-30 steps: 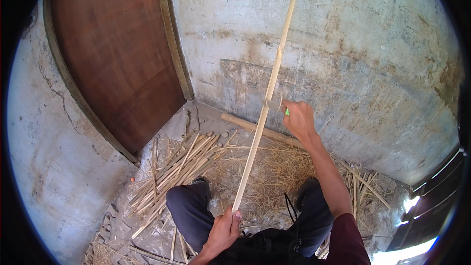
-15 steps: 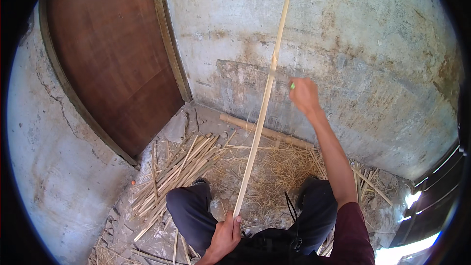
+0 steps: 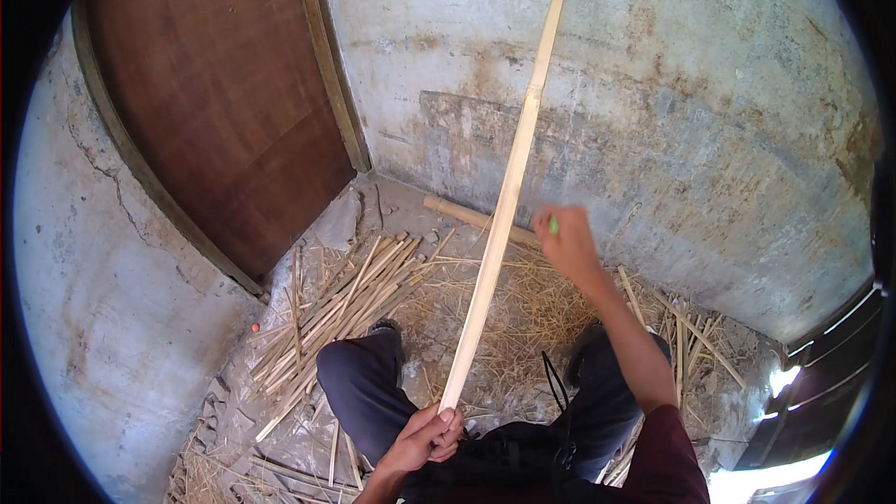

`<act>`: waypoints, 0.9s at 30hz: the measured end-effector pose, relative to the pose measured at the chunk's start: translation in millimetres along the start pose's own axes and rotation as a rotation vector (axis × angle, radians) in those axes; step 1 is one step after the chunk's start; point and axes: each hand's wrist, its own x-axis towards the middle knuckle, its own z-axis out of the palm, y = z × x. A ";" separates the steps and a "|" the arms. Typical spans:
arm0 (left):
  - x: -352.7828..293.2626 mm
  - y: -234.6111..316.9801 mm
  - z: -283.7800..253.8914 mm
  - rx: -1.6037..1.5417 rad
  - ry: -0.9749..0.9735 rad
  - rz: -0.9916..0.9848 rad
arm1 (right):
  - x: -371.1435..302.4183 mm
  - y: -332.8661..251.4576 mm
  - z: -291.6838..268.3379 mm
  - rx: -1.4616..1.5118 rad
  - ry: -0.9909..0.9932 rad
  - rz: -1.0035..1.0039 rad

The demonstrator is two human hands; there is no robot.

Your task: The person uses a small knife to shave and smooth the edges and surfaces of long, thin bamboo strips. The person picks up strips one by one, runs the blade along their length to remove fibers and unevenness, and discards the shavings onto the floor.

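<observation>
The long pale wood strip (image 3: 503, 205) has just turned, so more of its wide, flat side shows now. It slants up from between the person's knees, and its far end is in front of the wall. I can't tell if that end touches the wall.

The left hand (image 3: 429, 439) has rolled with the strip and is wrapped snugly around its near end. The right hand (image 3: 569, 241) has come lower and is just beside the strip, to the right, apart from it. It is curled tight around a small green handle (image 3: 553, 225). The blade was on the strip a second ago, but now I can't see it. So it looks like a little break in the scraping while the strip gets turned.

Around them, the biggest thing is the stained wall (image 3: 672, 159). Next comes the brown door (image 3: 215, 112) on the left. The person's left leg (image 3: 359, 392) and right leg (image 3: 607, 401) are on each side of the strip, so there is less room low down. A heap of thin sticks (image 3: 345, 313) lies by the left leg. A round pole (image 3: 457, 212) lies near the wall, partly behind the strip. Dry straw (image 3: 541, 317) covers the floor between the feet. Nothing seems to block the right hand from the strip.
</observation>
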 end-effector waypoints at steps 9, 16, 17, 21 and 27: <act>-8.8 5.4 18.6 -0.066 -0.041 -0.053 | -135.2 -96.6 16.5 -0.116 -0.412 -0.172; -17.0 5.6 34.7 -0.183 -0.115 -0.110 | -151.1 -116.8 4.1 -0.172 -0.447 -0.245; -17.8 5.4 36.3 -0.225 -0.152 -0.126 | -151.7 -119.0 2.0 -0.163 -0.442 -0.270; -19.3 6.3 41.1 -0.269 -0.197 -0.135 | -152.2 -123.6 -5.9 -0.110 -0.506 -0.252; -26.1 12.7 63.6 -0.109 -0.145 -0.004 | -159.4 -132.4 -11.1 -0.120 -0.490 -0.298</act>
